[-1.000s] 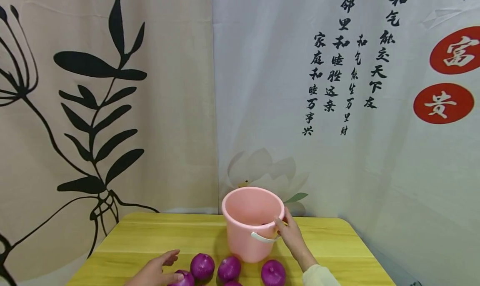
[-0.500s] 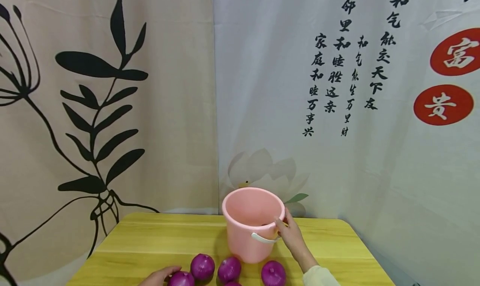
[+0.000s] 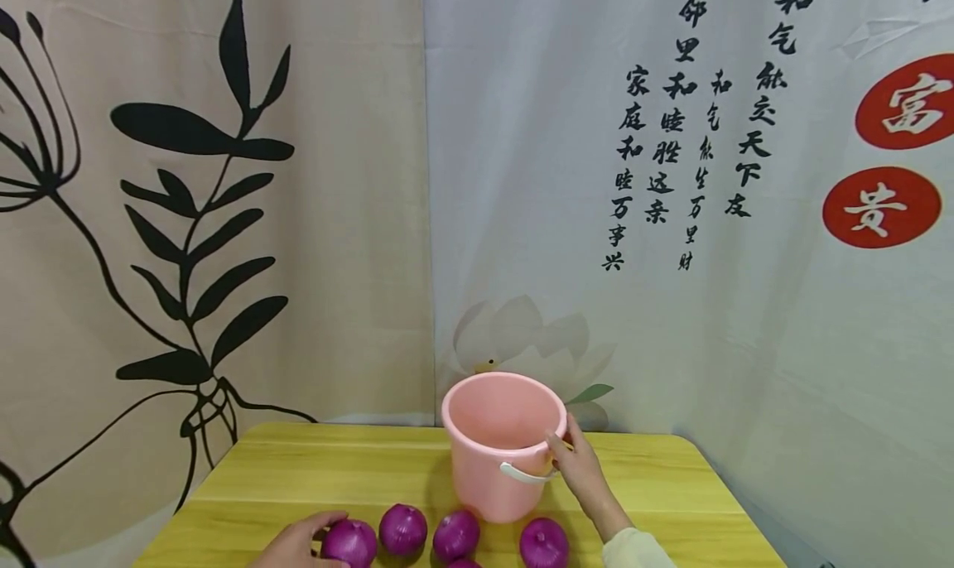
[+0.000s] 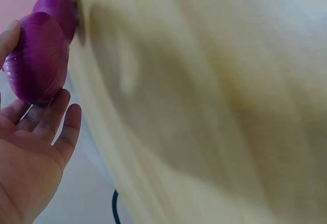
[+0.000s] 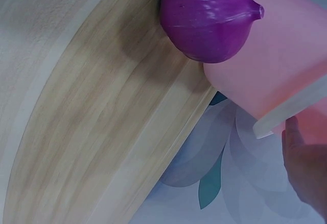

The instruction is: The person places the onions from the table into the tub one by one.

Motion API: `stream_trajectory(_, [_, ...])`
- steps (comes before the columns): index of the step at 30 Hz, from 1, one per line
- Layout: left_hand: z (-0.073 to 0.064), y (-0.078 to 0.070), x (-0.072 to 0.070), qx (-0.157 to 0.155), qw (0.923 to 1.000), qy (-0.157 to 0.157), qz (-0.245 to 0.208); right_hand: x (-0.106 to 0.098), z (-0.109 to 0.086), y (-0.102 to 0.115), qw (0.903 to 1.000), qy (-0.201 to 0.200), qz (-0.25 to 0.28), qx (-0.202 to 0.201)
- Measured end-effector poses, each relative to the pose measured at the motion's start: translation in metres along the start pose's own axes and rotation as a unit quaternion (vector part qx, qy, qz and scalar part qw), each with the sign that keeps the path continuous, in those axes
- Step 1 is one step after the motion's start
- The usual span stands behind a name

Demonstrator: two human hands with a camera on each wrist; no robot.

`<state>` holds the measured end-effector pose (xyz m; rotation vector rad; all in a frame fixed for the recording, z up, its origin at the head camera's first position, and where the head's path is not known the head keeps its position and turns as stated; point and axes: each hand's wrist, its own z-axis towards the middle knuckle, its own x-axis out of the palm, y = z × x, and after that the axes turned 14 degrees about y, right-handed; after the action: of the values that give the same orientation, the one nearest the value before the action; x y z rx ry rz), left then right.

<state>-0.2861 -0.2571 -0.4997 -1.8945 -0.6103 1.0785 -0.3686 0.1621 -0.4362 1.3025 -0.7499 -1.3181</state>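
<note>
My left hand (image 3: 294,543) grips a purple onion (image 3: 350,543) at the table's near side. In the left wrist view the onion (image 4: 38,58) sits between thumb and fingertips and seems raised off the wood. A pink bucket (image 3: 495,485) with a white handle (image 3: 524,473) stands upright at mid-table. My right hand (image 3: 581,469) holds the bucket's right rim, thumb over the front. In the right wrist view my right hand's fingers (image 5: 294,137) lie near the handle. The bucket's bottom inside is hidden.
More purple onions lie in front of the bucket: one onion (image 3: 403,529) left, another onion (image 3: 456,535) in the middle, one onion (image 3: 544,543) right, and an onion (image 3: 464,564) cut off by the frame edge. A printed curtain (image 3: 358,220) hangs behind the yellow wooden table (image 3: 335,460).
My left hand has closed round the leftmost onion and shifted it slightly left and up, apart from its neighbour. The right hand and bucket have stayed put.
</note>
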Motion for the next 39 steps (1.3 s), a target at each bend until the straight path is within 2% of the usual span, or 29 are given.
stream_trajectory(2, [0.002, -0.006, -0.004, -0.007, 0.9998, -0.017, 0.005, 0.0, 0.0, 0.0, 1.0, 0.003, 0.002, 0.0])
stream_trajectory(6, [0.007, -0.024, -0.017, 0.03, 0.9986, -0.041, 0.015, -0.001, 0.0, 0.0, 1.0, 0.008, 0.001, 0.0])
stream_trajectory(10, [0.014, -0.046, -0.022, 0.081, 0.9936, -0.073, 0.029, -0.002, 0.0, -0.001, 1.0, 0.005, -0.005, 0.0])
stream_trajectory(18, [0.043, -0.091, -0.021, 0.096, 0.9809, -0.168, 0.022, -0.001, 0.0, -0.004, 0.9999, 0.003, -0.01, -0.003])
stream_trajectory(24, [0.065, -0.122, -0.023, 0.128, 0.9683, -0.214, 0.017, 0.0, 0.001, -0.004, 1.0, 0.004, -0.004, -0.005])
stream_trajectory(30, [0.087, -0.152, -0.022, 0.156, 0.9608, -0.229, -0.009, 0.0, 0.002, -0.004, 1.0, 0.005, -0.002, 0.001])
stream_trajectory(37, [0.114, -0.178, -0.007, 0.171, 0.962, -0.212, -0.022, 0.0, 0.001, -0.002, 0.9999, -0.004, -0.013, 0.003])
stream_trajectory(39, [0.122, -0.183, -0.002, 0.183, 0.9612, -0.205, -0.023, 0.0, 0.001, -0.001, 0.9999, -0.004, -0.015, 0.001])
